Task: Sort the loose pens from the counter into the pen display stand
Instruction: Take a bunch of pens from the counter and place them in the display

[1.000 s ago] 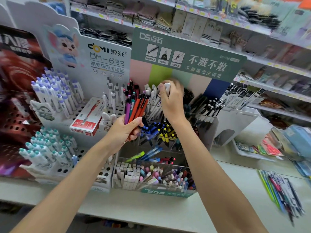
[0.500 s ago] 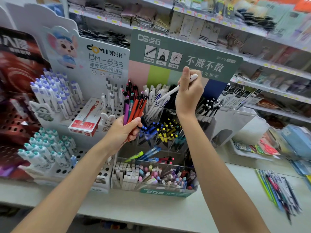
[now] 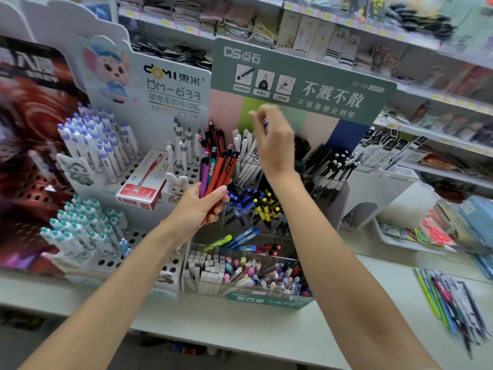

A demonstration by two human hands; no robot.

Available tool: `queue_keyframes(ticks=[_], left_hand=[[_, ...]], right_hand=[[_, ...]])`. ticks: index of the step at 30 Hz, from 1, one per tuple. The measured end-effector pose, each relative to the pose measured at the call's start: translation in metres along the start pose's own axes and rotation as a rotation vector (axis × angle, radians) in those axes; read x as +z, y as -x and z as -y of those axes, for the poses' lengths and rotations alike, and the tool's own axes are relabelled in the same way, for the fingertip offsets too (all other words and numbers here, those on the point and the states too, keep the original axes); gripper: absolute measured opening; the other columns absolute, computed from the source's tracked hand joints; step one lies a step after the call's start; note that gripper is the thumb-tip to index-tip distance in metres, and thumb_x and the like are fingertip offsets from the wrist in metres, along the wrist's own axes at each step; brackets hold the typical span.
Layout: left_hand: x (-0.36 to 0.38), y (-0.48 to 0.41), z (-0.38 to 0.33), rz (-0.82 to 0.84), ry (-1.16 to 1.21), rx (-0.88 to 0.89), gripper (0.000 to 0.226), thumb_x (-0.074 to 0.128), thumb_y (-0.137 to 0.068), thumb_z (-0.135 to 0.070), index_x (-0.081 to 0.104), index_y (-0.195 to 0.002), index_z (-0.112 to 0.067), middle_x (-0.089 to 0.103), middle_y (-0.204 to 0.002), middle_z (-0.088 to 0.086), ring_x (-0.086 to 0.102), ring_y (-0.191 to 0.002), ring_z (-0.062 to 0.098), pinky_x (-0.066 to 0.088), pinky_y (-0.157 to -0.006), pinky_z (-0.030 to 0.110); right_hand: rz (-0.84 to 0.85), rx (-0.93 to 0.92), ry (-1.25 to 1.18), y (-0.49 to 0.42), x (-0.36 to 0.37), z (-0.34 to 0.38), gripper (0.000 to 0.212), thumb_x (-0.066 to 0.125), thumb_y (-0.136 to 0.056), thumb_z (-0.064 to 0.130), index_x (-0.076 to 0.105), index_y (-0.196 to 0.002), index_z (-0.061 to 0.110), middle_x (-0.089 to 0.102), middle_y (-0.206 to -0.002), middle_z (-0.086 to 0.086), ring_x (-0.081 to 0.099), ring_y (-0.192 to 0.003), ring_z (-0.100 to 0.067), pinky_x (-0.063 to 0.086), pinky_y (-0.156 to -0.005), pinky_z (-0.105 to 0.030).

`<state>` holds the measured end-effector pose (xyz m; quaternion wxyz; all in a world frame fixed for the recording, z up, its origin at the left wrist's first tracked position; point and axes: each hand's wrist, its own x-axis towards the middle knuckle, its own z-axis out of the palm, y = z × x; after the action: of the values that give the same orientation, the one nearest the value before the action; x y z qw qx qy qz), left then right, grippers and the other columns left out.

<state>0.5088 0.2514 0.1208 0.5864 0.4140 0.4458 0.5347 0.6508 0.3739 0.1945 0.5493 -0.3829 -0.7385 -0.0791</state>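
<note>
Left hand (image 3: 198, 209) grips a bunch of pens (image 3: 217, 169), purple, teal, orange and red, held upright just in front of the pen display stand (image 3: 264, 300). Right hand (image 3: 274, 140) is raised over the top row near the white pens (image 3: 244, 153). It is motion-blurred with fingers (image 3: 257, 116) curled, and a blue sliver shows there; cannot tell if they pinch a pen. More loose pens (image 3: 453, 303) lie far right on the counter (image 3: 266, 324).

Step looks like slotting one pen. Do it well: match the colour to its compartment, go in tip down, and avoid knocking the neighbours. Keep the left bunch steady and fanned so the next pick is easy.
</note>
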Motion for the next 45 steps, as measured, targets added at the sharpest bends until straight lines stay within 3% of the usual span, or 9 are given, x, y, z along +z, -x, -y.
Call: queue_keyframes(ticks=[3, 8, 12, 14, 17, 25, 33, 40, 45], left_hand=[[-0.001, 0.001, 0.001, 0.005, 0.040, 0.003, 0.020, 0.056, -0.097, -0.019, 0.056, -0.110, -0.004, 0.061, -0.081, 0.004, 0.049, -0.058, 0.007, 0.039, -0.046, 0.016], [-0.005, 0.007, -0.001, 0.071, 0.096, 0.004, 0.030, 0.059, -0.088, -0.029, 0.060, -0.110, -0.008, 0.057, -0.080, 0.006, 0.048, -0.058, 0.008, 0.040, -0.046, 0.015], [0.004, 0.011, -0.003, 0.156, 0.135, -0.011, 0.035, 0.055, -0.089, -0.028, 0.055, -0.119, -0.011, 0.060, -0.076, 0.002, 0.049, -0.057, 0.009, 0.040, -0.047, 0.017], [0.015, 0.011, 0.000, 0.183, 0.066, -0.009, 0.031, 0.058, -0.088, -0.031, 0.052, -0.110, -0.010, 0.058, -0.075, 0.001, 0.046, -0.058, 0.010, 0.038, -0.048, 0.019], [0.037, 0.012, 0.008, 0.202, -0.027, -0.003, 0.030, 0.058, -0.086, -0.038, 0.053, -0.100, -0.011, 0.055, -0.077, 0.001, 0.043, -0.057, 0.010, 0.036, -0.048, 0.020], [0.078, 0.019, 0.039, 0.143, -0.050, -0.054, 0.031, 0.048, -0.101, -0.034, 0.061, -0.114, -0.009, 0.071, -0.092, 0.007, 0.056, -0.065, 0.010, 0.044, -0.051, 0.020], [0.105, 0.025, 0.048, 0.125, -0.057, -0.044, 0.032, 0.048, -0.101, -0.034, 0.058, -0.119, -0.009, 0.074, -0.102, 0.011, 0.065, -0.070, 0.014, 0.051, -0.054, 0.021], [0.117, 0.016, 0.052, -0.050, 0.014, -0.112, 0.026, 0.039, -0.105, -0.034, 0.056, -0.097, -0.016, 0.073, -0.089, 0.002, 0.068, -0.066, 0.006, 0.053, -0.052, 0.019], [0.122, 0.012, 0.053, -0.012, 0.030, -0.140, 0.028, 0.042, -0.104, -0.035, 0.061, -0.102, -0.014, 0.071, -0.080, 0.001, 0.061, -0.061, 0.008, 0.052, -0.052, 0.019]], right_hand=[[0.125, -0.019, 0.270, 0.030, 0.014, -0.009, 0.031, 0.051, -0.099, 0.028, 0.070, -0.106, 0.005, 0.066, -0.112, -0.012, 0.052, -0.107, -0.028, 0.038, -0.092, -0.040], [0.416, 0.071, 0.208, 0.027, -0.012, 0.000, 0.050, 0.028, -0.104, 0.037, 0.053, -0.139, 0.010, 0.043, -0.152, -0.005, 0.026, -0.144, -0.023, 0.009, -0.118, -0.038], [0.084, 0.334, -0.231, 0.041, -0.053, 0.033, 0.032, 0.050, -0.100, 0.026, 0.061, -0.125, 0.010, 0.065, -0.111, -0.001, 0.055, -0.101, -0.009, 0.044, -0.094, -0.025], [0.280, 0.591, -0.391, 0.054, -0.065, 0.045, 0.039, 0.063, -0.094, 0.038, 0.060, -0.125, 0.015, 0.063, -0.098, 0.003, 0.057, -0.082, -0.005, 0.048, -0.076, -0.017], [0.493, 0.701, -0.385, 0.074, -0.071, 0.036, 0.050, 0.074, -0.083, 0.045, 0.061, -0.124, 0.020, 0.070, -0.098, 0.007, 0.065, -0.082, -0.003, 0.055, -0.078, -0.025], [0.371, 0.821, -0.414, 0.109, -0.103, 0.009, 0.039, 0.068, -0.091, 0.031, 0.058, -0.126, 0.018, 0.068, -0.094, -0.001, 0.065, -0.083, -0.015, 0.055, -0.079, -0.039], [0.385, 0.712, -0.427, 0.122, -0.131, -0.002, 0.032, 0.059, -0.098, 0.020, 0.049, -0.127, 0.021, 0.061, -0.086, 0.001, 0.061, -0.064, -0.002, 0.049, -0.068, -0.023], [-0.047, 0.678, -0.213, 0.101, -0.178, -0.051, 0.018, 0.056, -0.099, 0.016, 0.048, -0.115, 0.016, 0.051, -0.087, 0.006, 0.052, -0.072, 0.003, 0.045, -0.071, -0.015], [-0.019, 0.470, 0.048, 0.103, -0.189, -0.083, 0.027, 0.054, -0.099, 0.013, 0.048, -0.122, 0.000, 0.057, -0.093, -0.003, 0.054, -0.076, -0.008, 0.041, -0.069, -0.017]])
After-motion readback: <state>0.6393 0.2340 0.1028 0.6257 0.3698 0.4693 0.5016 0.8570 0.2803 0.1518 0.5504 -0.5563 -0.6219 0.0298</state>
